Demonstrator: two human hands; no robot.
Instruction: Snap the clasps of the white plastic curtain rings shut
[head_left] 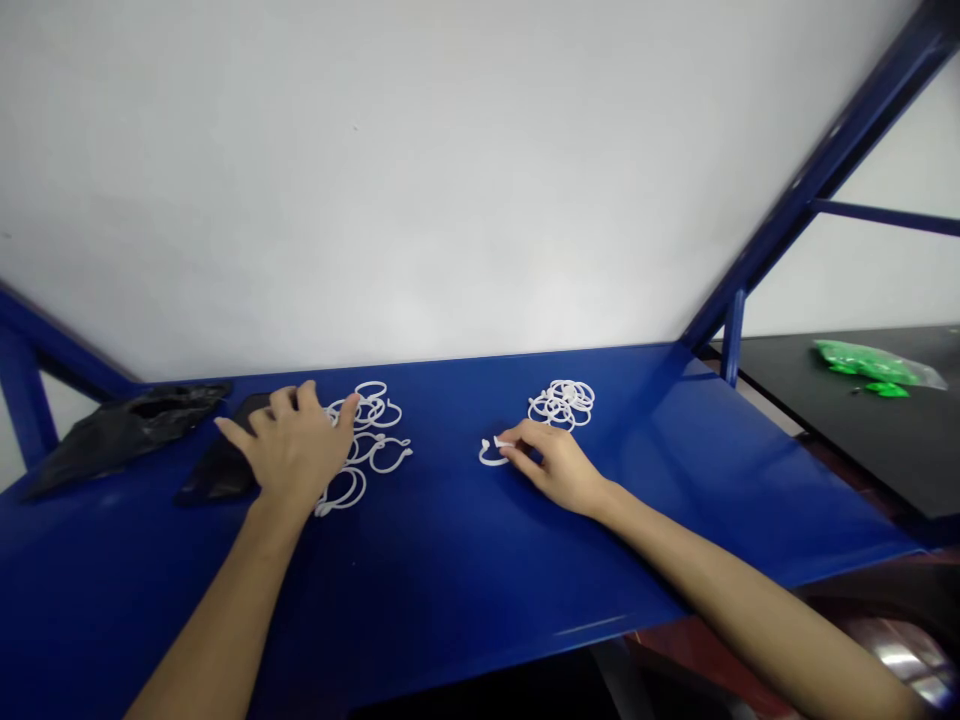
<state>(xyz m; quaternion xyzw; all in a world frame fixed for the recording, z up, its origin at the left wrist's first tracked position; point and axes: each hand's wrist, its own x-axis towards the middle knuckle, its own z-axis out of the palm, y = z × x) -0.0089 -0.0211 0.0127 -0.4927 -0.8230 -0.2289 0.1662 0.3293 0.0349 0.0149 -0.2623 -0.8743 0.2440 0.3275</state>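
My left hand [294,447] lies flat and open on the blue shelf [465,560], its fingers spread over the left edge of a loose scatter of white plastic rings [371,430]. My right hand [551,462] pinches one white open ring [491,453] against the shelf surface. Just behind that hand sits a tight small pile of white rings [562,402].
Two black plastic bags [127,425] lie at the shelf's left, one [221,470] partly under my left hand. Blue frame posts [810,180] rise at the right. A black surface [885,430] beyond holds a clear bag of green parts [870,365]. A white wall stands behind.
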